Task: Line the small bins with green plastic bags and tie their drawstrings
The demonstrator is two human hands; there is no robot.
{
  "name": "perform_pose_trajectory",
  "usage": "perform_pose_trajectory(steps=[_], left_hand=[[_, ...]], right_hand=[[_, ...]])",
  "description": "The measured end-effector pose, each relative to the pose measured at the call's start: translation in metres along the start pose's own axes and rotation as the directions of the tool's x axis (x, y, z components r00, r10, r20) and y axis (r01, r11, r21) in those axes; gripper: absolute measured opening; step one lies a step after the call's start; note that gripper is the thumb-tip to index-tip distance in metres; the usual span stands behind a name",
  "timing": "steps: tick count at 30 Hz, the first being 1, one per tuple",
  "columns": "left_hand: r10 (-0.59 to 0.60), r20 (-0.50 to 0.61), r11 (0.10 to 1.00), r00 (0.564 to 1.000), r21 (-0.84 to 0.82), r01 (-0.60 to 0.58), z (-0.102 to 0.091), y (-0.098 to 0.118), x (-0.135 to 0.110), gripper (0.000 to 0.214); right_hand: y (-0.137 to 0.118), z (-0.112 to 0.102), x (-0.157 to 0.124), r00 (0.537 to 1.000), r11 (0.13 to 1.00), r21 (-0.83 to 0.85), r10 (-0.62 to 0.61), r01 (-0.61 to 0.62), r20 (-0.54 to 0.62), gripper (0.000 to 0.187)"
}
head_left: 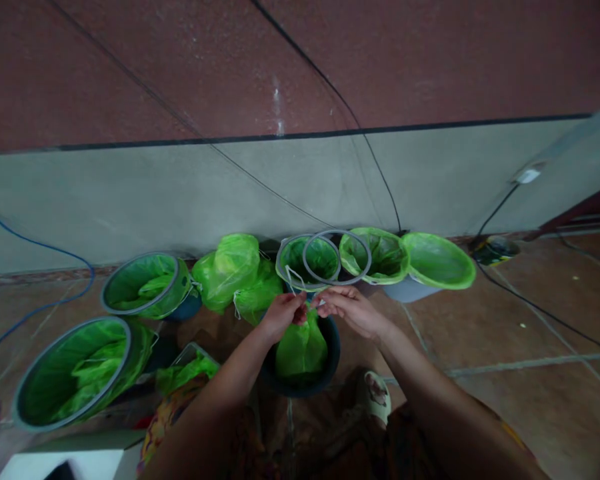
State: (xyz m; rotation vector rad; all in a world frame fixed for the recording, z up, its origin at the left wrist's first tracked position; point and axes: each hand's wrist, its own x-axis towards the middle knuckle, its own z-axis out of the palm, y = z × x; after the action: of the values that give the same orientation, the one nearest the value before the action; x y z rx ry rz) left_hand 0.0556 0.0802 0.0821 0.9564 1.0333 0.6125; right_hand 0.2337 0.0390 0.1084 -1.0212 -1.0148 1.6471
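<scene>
My left hand (283, 312) and my right hand (349, 308) meet above a dark bin (330, 347) that holds a green plastic bag (301, 348). Both hands are closed in a pinch on the top of that bag, near its white drawstring (294, 277). A grey ring (337, 257) stands just behind my fingers, leaning over the bins at the wall.
Several green-lined bins (139, 285) (73, 379) (437, 261) stand on the tiled floor along a grey wall. A tied green bag (233, 275) lies between them. Black cables (525, 300) and a blue cable (35, 313) run across the floor. A white box (60, 463) sits at bottom left.
</scene>
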Motion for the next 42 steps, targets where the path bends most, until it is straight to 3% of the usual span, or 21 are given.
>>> perform_pose_trajectory(steps=[5, 7, 10, 13, 17, 21, 26, 29, 33, 38, 42], left_hand=[[0.062, 0.292, 0.99, 0.954, 0.106, -0.097, 0.003, 0.003, -0.005, 0.028], [0.104, 0.337, 0.971, 0.936, 0.171, -0.17, 0.002, 0.001, -0.005, 0.024], [0.166, 0.304, 0.941, 0.938, 0.235, -0.242, 0.002, -0.004, -0.002, 0.023], [0.194, 0.274, 0.939, 0.942, 0.226, -0.259, 0.002, -0.006, 0.001, 0.025], [0.196, 0.208, 0.948, 0.958, 0.21, -0.24, -0.001, -0.003, 0.002, 0.026], [0.18, 0.14, 0.958, 0.974, 0.198, -0.206, -0.003, -0.002, 0.001, 0.02], [0.169, 0.007, 0.974, 0.986, 0.15, -0.168, -0.003, -0.005, 0.001, 0.014], [0.199, -0.042, 0.966, 0.979, 0.175, -0.189, -0.004, -0.006, 0.002, 0.013], [0.279, -0.018, 0.904, 0.96, 0.343, -0.256, -0.007, -0.007, 0.003, 0.009], [0.295, 0.084, 0.852, 0.952, 0.428, -0.301, -0.006, -0.012, 0.006, 0.019], [0.369, 0.067, 0.815, 0.927, 0.455, -0.358, -0.004, -0.018, 0.009, 0.022]], right_hand=[[-0.001, 0.005, -0.001, 0.998, 0.999, 0.021, -0.033, 0.032, 0.06, 0.027], [-0.001, 0.006, -0.001, 0.998, 0.998, 0.039, -0.046, 0.045, 0.043, 0.027], [0.003, 0.005, 0.001, 0.999, 0.999, 0.032, -0.03, 0.031, -0.033, 0.03], [0.012, 0.004, 0.003, 0.993, 0.992, -0.097, 0.066, -0.076, -0.1, 0.038], [0.025, 0.002, 0.006, 0.992, 0.935, -0.332, 0.117, -0.128, -0.056, 0.037], [0.025, -0.001, 0.007, 0.993, 0.93, -0.348, 0.106, -0.118, -0.053, 0.031], [0.019, -0.003, 0.005, 0.977, 0.889, -0.405, 0.194, -0.215, -0.093, 0.027], [0.018, -0.005, 0.003, 0.973, 0.856, -0.47, 0.229, -0.214, -0.025, 0.026], [0.024, -0.01, 0.003, 0.967, 0.822, -0.539, 0.25, -0.184, 0.052, 0.023], [0.033, -0.014, 0.005, 0.98, 0.782, -0.602, 0.2, -0.162, -0.004, 0.019], [0.037, -0.015, 0.007, 0.986, 0.773, -0.618, 0.162, -0.145, -0.029, 0.016]])
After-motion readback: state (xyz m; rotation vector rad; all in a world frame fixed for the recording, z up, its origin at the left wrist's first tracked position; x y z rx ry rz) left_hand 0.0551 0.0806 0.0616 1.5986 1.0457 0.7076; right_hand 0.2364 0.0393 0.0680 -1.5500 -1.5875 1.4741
